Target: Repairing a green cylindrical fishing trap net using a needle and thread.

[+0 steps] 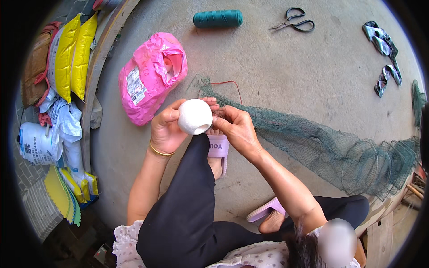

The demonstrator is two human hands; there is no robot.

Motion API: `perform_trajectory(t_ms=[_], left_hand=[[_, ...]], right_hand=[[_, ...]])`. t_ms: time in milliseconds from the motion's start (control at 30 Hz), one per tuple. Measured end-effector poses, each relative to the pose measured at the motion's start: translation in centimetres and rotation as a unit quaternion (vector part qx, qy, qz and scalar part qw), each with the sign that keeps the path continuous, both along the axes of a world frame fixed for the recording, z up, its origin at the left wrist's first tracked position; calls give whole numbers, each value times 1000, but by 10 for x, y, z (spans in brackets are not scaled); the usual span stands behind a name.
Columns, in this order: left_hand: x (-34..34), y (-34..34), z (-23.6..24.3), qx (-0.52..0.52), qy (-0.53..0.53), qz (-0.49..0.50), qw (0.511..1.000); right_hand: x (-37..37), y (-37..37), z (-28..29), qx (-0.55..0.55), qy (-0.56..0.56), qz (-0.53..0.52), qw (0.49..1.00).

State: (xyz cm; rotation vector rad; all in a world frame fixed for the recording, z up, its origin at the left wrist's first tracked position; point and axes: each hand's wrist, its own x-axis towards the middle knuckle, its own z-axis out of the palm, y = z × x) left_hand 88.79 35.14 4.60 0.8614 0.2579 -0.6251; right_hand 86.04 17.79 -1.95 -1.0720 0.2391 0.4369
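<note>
Held white ball point(192, 115), net point(313, 143), pink bag point(149, 73), scissors point(288, 22)

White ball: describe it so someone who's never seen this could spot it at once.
On the grey floor, find the big pink bag, left of centre. Just to its lower right, the left hand holds the white ball. Unlike that bag and the green netting on the right, it is round and white, with a hole at its lower right.
</note>
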Motion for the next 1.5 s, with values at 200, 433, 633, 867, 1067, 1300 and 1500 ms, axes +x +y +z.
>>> perform_trajectory(t_ms=[200,433,633,867,1067,1300,1500], left_hand=[[-6,28,-7,127,-41,36,990],[-37,3,-71,97,137,-95,981],[3,-85,-150,82,24,-261,962],[105,-40,-171,76,-265,-460,844],[124,-131,-142,-253,116,-372,885],[93,-183,-135,-86,47,-265,959],[66,-215,-95,205,-81,-375,900]], right_hand=[[4,-17,7,-28,64,45,997],[8,-2,17,-133,-122,83,980],[20,13,34,-215,-185,186,941],[32,-38,35,-230,-176,72,954],[33,-47,24,-308,-139,86,937],[28,-41,64,-275,-173,103,940],[40,-37,60,-250,-168,99,948]])
